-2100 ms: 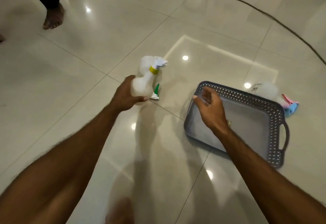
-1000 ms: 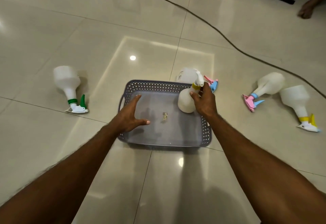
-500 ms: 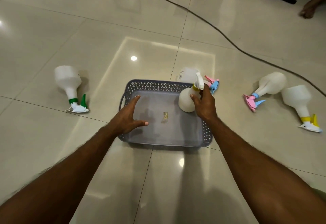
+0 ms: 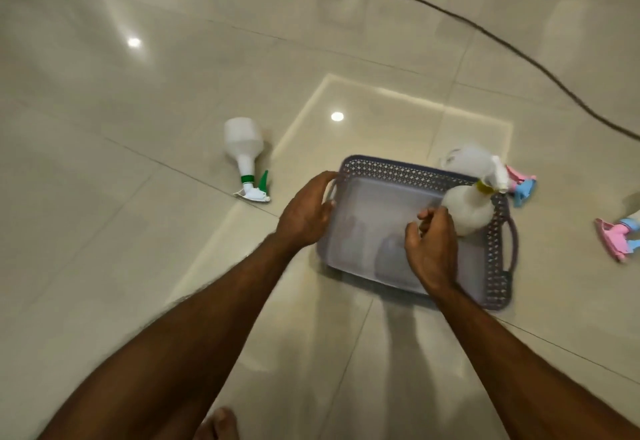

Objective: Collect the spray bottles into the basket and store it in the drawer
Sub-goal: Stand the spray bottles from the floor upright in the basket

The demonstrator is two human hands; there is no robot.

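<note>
1. Left hand (image 4: 304,218): fingers curled round the left handle of the grey basket (image 4: 408,169), gripping it.
2. Right hand (image 4: 431,249): over the basket floor, fingers loosely curled, holding nothing; fingertips just beside the yellow-collared spray bottle (image 4: 469,209).
3. Yellow-collared spray bottle: inside the basket at its far right corner, nozzle leaning over the rim.
4. Green-collared spray bottle (image 4: 244,152): lying on the tiled floor (image 4: 104,231), left of the basket.
5. Pink-and-blue spray bottle (image 4: 521,185): on the floor just behind the basket; another pink-and-blue sprayer (image 4: 616,240) at the right edge.
6. Dark cable (image 4: 519,51): crosses the floor beyond.
</note>
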